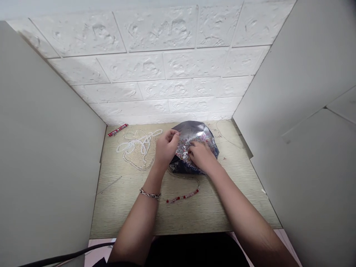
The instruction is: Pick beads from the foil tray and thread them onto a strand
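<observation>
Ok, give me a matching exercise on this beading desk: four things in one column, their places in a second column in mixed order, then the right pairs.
Things
1. white bead strands
2. red clip
3. shiny bag of beads
4. strand with red and pink beads

Places
A. far left corner of the desk, by the wall
B. under both hands, at the middle back of the desk
C. on the desk nearer the person than the bag, between the forearms
D. looped on the desk left of the left hand

Pairs: 1-D, 2-A, 3-B, 4-C
</observation>
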`<state>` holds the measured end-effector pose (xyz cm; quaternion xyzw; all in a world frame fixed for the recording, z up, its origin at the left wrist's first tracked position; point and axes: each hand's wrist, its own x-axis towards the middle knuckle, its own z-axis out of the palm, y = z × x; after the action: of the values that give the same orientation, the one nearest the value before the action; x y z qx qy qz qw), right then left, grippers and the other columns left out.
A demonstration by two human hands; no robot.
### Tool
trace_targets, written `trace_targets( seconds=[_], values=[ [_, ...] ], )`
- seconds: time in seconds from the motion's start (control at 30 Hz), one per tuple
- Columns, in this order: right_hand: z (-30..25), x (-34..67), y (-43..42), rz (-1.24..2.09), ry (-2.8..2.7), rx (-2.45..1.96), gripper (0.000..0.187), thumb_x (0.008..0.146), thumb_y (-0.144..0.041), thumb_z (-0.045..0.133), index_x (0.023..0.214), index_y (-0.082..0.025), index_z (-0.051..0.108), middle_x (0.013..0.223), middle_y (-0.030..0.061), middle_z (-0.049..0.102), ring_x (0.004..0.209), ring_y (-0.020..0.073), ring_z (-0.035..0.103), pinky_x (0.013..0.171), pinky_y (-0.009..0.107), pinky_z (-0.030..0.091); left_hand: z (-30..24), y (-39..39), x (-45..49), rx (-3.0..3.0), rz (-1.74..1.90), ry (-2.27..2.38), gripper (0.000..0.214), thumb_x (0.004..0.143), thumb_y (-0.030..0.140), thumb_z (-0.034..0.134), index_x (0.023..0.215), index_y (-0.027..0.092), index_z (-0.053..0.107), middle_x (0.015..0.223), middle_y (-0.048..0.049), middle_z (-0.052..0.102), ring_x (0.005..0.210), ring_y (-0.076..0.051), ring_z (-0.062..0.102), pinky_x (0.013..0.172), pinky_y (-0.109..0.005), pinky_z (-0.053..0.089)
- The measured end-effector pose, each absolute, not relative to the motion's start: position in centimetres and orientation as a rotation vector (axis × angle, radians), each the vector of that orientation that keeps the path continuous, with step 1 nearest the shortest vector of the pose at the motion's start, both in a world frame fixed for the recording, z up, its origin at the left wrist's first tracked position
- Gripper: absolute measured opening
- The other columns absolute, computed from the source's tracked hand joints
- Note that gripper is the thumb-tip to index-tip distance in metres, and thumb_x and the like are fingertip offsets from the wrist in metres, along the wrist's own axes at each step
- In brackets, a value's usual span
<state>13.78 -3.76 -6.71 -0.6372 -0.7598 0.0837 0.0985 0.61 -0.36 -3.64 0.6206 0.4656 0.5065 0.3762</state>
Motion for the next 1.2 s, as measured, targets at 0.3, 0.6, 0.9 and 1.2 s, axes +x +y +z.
trace_targets(
  seconds=[0.3, 0.6, 0.9, 1.2],
  values=[
    [-5.8, 14.2, -3.4, 0.362, -1.782, -1.754, 0.024, 0.086, -0.026, 0.023, 0.079, -0.016, 0.044, 0.08, 0.0049, 0.051, 0.075, 0.0144, 0.047, 0.068, 0.026, 0.036, -3.4, -0.5, 0.6, 1.633, 1.281, 1.146, 0.016, 0.07, 0.03, 0.052, 0.066, 0.016, 0.057, 0.052, 0.0023, 0.047, 0.047, -0.008, 0.038, 0.046, -0.021, 0.028],
    [-5.8, 14.2, -3.1, 0.835, -1.31, -1.287, 0.023, 0.075, -0.037, 0.047, 0.083, -0.017, 0.052, 0.074, 0.0005, 0.055, 0.069, 0.0109, 0.051, 0.065, 0.023, 0.042, -3.6, -0.8, 0.6, 1.739, 1.111, 1.128, 0.024, 0.07, 0.037, 0.055, 0.071, 0.015, 0.063, 0.057, -0.0003, 0.058, 0.051, -0.01, 0.047, 0.048, -0.021, 0.034],
    [-5.4, 13.7, -3.2, 1.136, -1.005, -1.016, 0.023, 0.064, -0.031, 0.063, 0.081, -0.016, 0.061, 0.078, 0.0023, 0.062, 0.077, 0.0127, 0.059, 0.079, 0.032, 0.048, -3.7, -0.7, 0.4, 1.823, 1.087, 1.105, 0.027, 0.074, 0.039, 0.051, 0.073, 0.016, 0.065, 0.07, -0.003, 0.065, 0.066, -0.013, 0.056, 0.06, -0.023, 0.04],
    [-5.4, 13.5, -3.2, 1.204, -0.894, -0.891, 0.02, 0.061, -0.032, 0.068, 0.077, -0.019, 0.065, 0.075, 0.0002, 0.064, 0.075, 0.0124, 0.06, 0.08, 0.032, 0.048, -3.4, -0.8, 0.3, 1.762, 1.057, 1.067, 0.031, 0.075, 0.041, 0.05, 0.073, 0.013, 0.064, 0.069, -0.003, 0.063, 0.067, -0.014, 0.054, 0.061, -0.023, 0.04]
  ],
)
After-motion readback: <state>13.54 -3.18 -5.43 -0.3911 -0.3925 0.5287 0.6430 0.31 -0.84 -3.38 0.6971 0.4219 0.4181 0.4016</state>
